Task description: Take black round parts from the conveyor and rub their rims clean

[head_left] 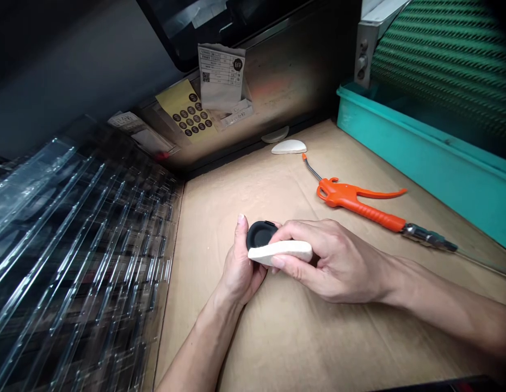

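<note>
My left hand (240, 265) is shut around a black oval case (260, 234) with a shallow dished face. My right hand (337, 262) pinches a white curved block (281, 252), perhaps an eraser or sponge, and presses its edge against the lower part of the black case. The fingers of my right hand rest on the case's right side. Its underside is hidden by my left hand. A second white curved block (289, 146) lies on the cardboard at the far edge, out of reach of both hands' current positions.
Brown cardboard (245, 348) covers the bench. To the right lies an orange air blow gun (355, 198) with a thin nozzle, and behind it stands a long teal plastic bin (424, 147). A tall stack of clear plastic trays (81, 256) fills the left. Papers and a sticker sheet (187, 111) sit at the back.
</note>
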The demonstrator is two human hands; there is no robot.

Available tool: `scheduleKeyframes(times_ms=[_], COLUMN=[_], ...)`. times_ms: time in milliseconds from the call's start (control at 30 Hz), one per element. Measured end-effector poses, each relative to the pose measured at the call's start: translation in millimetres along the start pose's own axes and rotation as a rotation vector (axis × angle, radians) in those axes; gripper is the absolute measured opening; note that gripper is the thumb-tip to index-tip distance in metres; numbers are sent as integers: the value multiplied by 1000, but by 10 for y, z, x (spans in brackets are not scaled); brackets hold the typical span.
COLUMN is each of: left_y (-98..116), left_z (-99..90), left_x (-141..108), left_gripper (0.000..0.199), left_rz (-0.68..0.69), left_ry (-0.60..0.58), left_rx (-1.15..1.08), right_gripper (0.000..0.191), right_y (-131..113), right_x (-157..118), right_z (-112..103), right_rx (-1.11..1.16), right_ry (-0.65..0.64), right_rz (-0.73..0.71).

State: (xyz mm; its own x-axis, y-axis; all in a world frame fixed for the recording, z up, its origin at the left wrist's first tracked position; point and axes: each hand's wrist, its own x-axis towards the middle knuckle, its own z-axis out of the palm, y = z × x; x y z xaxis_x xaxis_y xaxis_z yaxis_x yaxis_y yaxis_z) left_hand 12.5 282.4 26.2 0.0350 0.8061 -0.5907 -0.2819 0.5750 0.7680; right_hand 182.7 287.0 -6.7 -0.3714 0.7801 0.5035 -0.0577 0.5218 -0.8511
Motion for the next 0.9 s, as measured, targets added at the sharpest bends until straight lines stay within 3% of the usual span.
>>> scheduleKeyframes(times_ms=[167, 333, 533, 633, 900], left_y=[-9, -35, -6, 2, 2], left_z=[3, -31, -25, -29, -43], left_x=[7, 23, 27, 33, 49], left_gripper=[65, 71, 67, 62, 64], left_rz=[13, 61, 4, -12, -10], left_ry=[-94, -179, -103, -69, -144], left_rx=[18, 145, -15, -58, -5], right_gripper=[18, 19, 18, 16, 17], right_y=[44, 101, 60, 36, 31], right_x=[-13, -30, -29, -19, -3], right_z=[37, 79, 52, -2, -80], right_rx=[-102, -222, -2, -20, -137], right_ry=[88, 220, 47, -6, -37], right_rz=[-54, 14, 16, 33, 124])
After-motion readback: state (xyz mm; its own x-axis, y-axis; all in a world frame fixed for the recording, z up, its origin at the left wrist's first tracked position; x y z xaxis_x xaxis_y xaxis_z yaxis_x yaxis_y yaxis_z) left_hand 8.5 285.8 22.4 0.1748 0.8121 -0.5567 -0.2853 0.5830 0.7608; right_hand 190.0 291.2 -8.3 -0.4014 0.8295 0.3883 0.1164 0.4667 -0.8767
